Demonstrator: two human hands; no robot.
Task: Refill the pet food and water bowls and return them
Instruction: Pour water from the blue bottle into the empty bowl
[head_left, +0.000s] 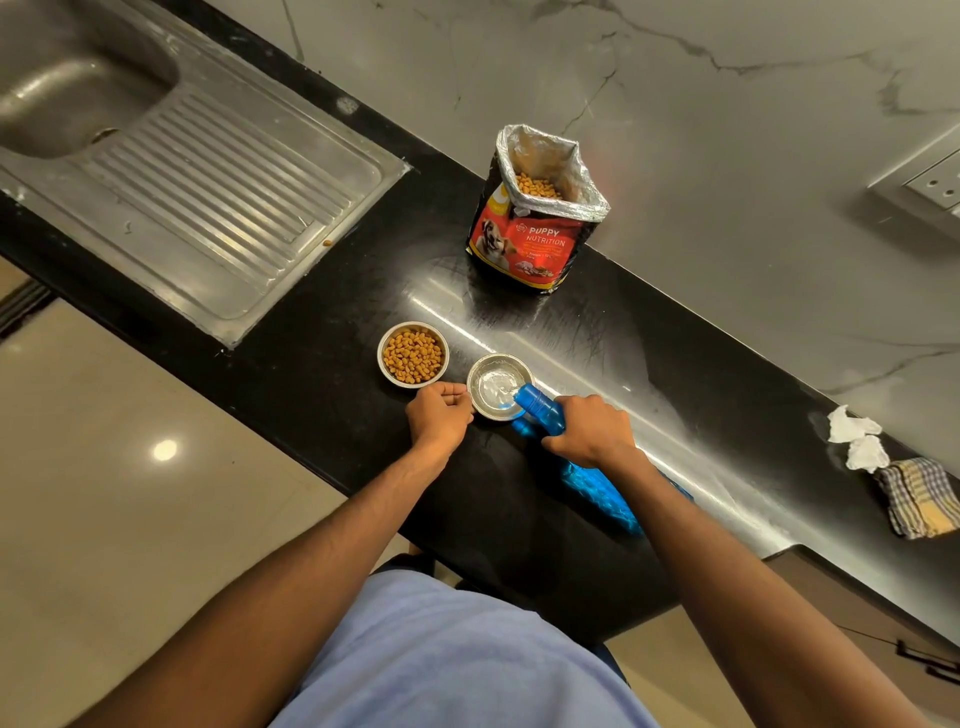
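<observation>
Far left there's a steel sink (67, 98) with its ribbed drainboard (218, 192) set into the black bench (322, 374), one stray kibble sitting near the drainboard's edge. Moving right, the food bowl (413, 355) is on the bench full of brown kibble, nobody touching it. Just beside it is the left hand (438, 418), fingers (453, 391) curled in narrow and pressed against the near-left rim of the water bowl (500, 386), steadying it; can't tell if they actually pinch the rim. The water bowl has a bit of water in the bottom. The right hand (589, 431) is wrapped around a blue water bottle (540, 410), tipped so its mouth hangs over the bowl's right edge. Behind them an open puppy food bag (535, 223) stands upright, well apart. Far right: two crumpled tissues (857, 439) and a checked cloth (919, 496).
</observation>
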